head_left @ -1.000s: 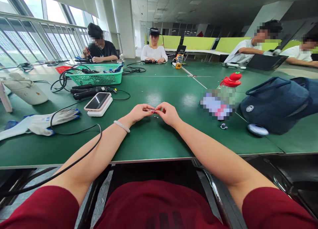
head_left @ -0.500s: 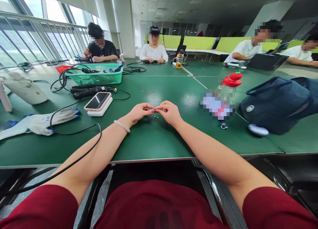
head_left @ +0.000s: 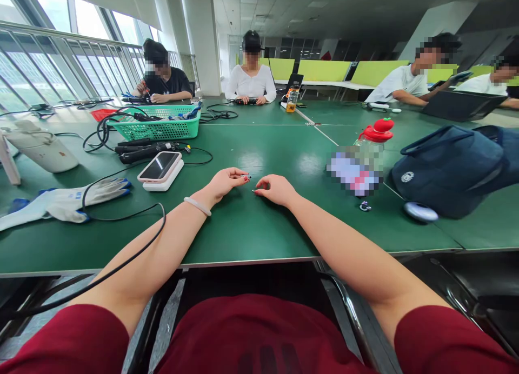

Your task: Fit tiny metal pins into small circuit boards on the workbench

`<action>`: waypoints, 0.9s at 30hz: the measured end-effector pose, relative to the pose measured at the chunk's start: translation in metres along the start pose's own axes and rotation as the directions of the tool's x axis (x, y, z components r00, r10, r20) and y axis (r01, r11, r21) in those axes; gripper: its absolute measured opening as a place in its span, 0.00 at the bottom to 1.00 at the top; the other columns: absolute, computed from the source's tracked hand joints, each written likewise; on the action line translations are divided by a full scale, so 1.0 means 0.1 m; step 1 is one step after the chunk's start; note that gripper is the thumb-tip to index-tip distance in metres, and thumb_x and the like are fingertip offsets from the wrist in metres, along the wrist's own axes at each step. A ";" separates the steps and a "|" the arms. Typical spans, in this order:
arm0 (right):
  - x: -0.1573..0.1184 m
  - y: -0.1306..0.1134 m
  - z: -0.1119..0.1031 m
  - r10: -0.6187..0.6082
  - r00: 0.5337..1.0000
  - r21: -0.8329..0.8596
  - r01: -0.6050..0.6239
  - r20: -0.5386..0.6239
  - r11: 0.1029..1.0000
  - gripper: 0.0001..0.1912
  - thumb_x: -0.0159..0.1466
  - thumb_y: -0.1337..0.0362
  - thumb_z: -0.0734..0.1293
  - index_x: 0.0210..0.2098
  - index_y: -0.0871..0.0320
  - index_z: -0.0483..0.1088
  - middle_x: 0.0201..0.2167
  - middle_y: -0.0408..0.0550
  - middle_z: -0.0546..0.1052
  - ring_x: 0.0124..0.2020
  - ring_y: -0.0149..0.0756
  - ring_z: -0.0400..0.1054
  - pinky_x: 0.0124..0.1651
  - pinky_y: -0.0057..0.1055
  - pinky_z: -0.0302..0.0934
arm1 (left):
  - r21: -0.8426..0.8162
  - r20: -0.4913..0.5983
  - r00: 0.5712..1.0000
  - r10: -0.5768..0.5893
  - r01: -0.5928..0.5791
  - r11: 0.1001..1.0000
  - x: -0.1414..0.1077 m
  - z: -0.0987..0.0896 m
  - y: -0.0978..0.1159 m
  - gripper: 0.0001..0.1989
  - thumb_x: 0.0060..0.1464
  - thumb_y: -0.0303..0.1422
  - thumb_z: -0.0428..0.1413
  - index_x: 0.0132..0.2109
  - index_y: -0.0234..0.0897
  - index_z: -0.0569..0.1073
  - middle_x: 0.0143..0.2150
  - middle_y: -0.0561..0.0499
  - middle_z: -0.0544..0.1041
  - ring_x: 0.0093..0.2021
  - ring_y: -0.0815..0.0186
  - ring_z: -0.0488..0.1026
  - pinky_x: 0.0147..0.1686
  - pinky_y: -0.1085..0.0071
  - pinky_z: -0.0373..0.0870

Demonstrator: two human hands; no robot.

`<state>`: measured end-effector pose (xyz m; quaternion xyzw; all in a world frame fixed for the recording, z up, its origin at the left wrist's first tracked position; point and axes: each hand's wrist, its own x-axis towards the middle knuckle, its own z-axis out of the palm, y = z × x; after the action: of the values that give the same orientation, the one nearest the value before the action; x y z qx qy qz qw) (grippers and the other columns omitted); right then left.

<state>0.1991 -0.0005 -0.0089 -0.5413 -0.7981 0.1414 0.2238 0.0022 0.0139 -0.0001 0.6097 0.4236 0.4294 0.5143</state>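
My left hand (head_left: 226, 184) is raised a little over the green table (head_left: 251, 231), thumb and forefinger pinched on a small shiny metal piece (head_left: 247, 177) too tiny to make out in detail. A hand's breadth to the right, my right hand (head_left: 278, 189) is lower, its fingertips closed at the table surface on a second small metal piece (head_left: 254, 190), mostly hidden by the fingers. The two hands are apart.
On the left lie white-and-blue gloves (head_left: 68, 200), a phone (head_left: 160, 166) on a white box, and a cable (head_left: 162, 222) crossing my left forearm. A green basket (head_left: 158, 128) stands behind. Rightward are a red-lidded bottle (head_left: 375, 133) and a dark blue bag (head_left: 441, 174). Several people sit around.
My hands, fingertips together before, have come apart. The right hand has dropped toward me onto the small piece on the table; the left keeps its pinch.
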 end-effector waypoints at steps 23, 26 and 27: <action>0.04 -0.07 0.06 0.159 0.987 0.024 -0.159 0.002 0.987 0.08 0.59 0.64 0.64 0.28 0.55 0.77 0.29 0.44 0.78 0.29 0.31 0.68 0.30 0.27 0.55 | 0.006 0.029 0.999 -0.040 0.040 0.999 -0.02 0.04 0.02 0.21 0.31 0.35 0.70 0.36 0.32 0.76 0.32 0.48 0.79 0.36 0.66 0.75 0.50 0.61 0.66; 0.04 -0.07 0.07 0.162 0.987 0.024 -0.162 -0.014 0.987 0.07 0.59 0.64 0.65 0.29 0.55 0.77 0.30 0.45 0.78 0.31 0.32 0.68 0.31 0.26 0.56 | 0.026 0.020 0.999 -0.031 0.030 0.999 -0.02 0.04 0.01 0.20 0.32 0.35 0.69 0.36 0.32 0.76 0.32 0.48 0.79 0.36 0.66 0.75 0.50 0.60 0.66; 0.03 -0.08 0.07 0.161 0.987 0.023 -0.160 -0.023 0.987 0.07 0.59 0.64 0.65 0.30 0.55 0.77 0.31 0.45 0.78 0.32 0.32 0.68 0.31 0.26 0.56 | 0.032 0.019 0.999 -0.032 0.032 0.999 -0.01 0.04 0.01 0.20 0.33 0.35 0.69 0.36 0.32 0.76 0.32 0.48 0.79 0.36 0.65 0.75 0.50 0.60 0.66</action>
<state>0.1884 0.0000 -0.0106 -0.6031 -0.7475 0.1609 0.2274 0.0054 0.0115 0.0004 0.6149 0.4350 0.4086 0.5154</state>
